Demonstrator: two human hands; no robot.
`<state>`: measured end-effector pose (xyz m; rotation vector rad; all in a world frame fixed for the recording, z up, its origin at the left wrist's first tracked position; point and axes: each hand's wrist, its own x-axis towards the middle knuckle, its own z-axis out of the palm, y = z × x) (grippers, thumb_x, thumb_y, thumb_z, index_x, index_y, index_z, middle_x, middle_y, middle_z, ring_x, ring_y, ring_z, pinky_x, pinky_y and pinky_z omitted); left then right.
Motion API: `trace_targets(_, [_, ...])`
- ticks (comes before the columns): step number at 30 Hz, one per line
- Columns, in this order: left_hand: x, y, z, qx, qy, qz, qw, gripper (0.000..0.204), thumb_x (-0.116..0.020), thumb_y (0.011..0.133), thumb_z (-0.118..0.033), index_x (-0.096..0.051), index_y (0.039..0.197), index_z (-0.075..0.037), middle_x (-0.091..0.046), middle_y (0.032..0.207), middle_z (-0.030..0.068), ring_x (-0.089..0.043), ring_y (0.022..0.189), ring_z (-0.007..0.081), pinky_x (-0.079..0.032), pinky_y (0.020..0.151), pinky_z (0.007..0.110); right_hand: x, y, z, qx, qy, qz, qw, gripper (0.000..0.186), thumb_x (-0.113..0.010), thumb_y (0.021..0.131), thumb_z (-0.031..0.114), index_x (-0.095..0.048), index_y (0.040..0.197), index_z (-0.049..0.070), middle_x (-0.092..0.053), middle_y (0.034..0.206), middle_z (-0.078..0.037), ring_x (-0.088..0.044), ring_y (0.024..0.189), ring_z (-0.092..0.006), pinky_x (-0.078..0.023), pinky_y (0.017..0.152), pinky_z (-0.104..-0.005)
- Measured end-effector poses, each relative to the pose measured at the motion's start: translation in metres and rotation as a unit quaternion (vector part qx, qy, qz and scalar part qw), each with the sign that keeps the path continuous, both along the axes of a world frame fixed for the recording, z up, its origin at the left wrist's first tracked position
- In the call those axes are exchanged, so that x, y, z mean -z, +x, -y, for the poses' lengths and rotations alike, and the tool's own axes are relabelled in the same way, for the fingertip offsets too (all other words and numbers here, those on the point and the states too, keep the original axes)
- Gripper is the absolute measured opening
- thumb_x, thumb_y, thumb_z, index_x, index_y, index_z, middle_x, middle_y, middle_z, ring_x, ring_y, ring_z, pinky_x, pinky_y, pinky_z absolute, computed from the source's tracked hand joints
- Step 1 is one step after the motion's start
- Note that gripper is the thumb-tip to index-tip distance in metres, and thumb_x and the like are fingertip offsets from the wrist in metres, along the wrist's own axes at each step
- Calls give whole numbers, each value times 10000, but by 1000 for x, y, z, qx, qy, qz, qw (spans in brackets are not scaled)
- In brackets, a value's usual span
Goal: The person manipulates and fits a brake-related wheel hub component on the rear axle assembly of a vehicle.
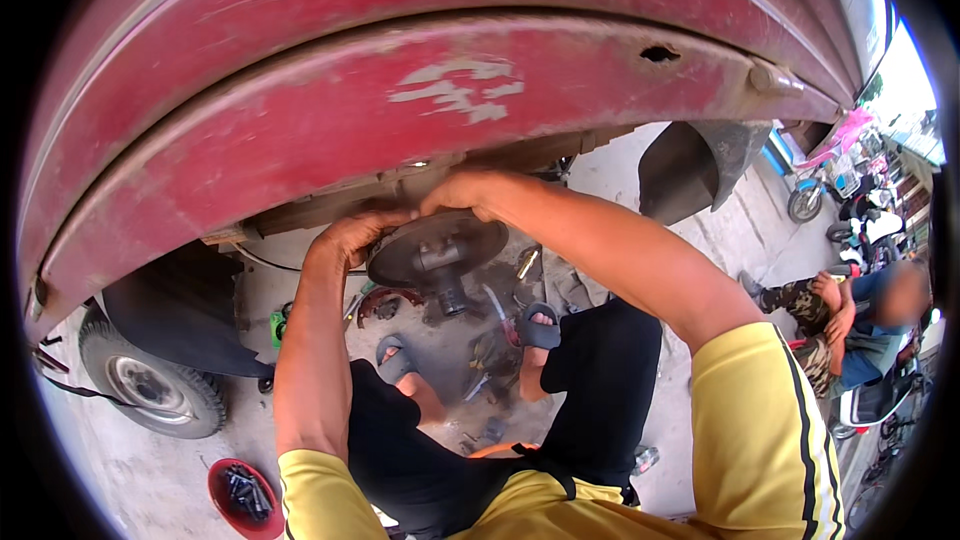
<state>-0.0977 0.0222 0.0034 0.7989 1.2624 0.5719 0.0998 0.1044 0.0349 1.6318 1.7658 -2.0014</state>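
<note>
A dark, round brake drum (pixel 475 249) with a hub sticking out of its middle is just under the red body panel (pixel 330 130) of a vehicle. My left hand (pixel 362 232) grips the drum's left upper rim, its fingers curled over the edge. On the top rim is my right hand (pixel 462 194), bent over it from the right, with its fingertips partly hidden. The two hands nearly meet. Below the drum, my sandalled feet stand apart on the ground, and a curved rusty brake shoe (pixel 388 302) lies near the left one.
Tools and small parts, including a brass-coloured cylinder (pixel 527 262), lie around my feet. At left are a wheel (pixel 155 380) and a red bowl (pixel 226 506) of dark metal pieces. Black mudguards (pixel 690 168) hang from the body. A person (pixel 860 320) sits at right near parked motorbikes.
</note>
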Motion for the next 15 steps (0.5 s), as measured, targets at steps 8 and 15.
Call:
trace_targets(8, [1, 4, -3, 33, -5, 69, 997, 472, -691, 927, -343, -639, 1314, -78, -574, 1399, 152, -585, 1203, 198, -477, 996, 303, 3, 17, -22, -103, -6, 128, 986, 317, -715, 893, 375, -701, 1154, 195, -716, 1096, -49, -650, 966, -207, -499, 839, -481])
trace_targets(15, [7, 0, -6, 52, -8, 71, 996, 480, -680, 926, -375, -645, 1310, -90, -559, 1421, 145, -565, 1240, 200, -462, 1016, 326, -5, 15, -28, -99, -60, 198, 973, 498, -770, 815, 502, -678, 1198, 198, -660, 1166, -30, -604, 974, -199, -457, 803, -499])
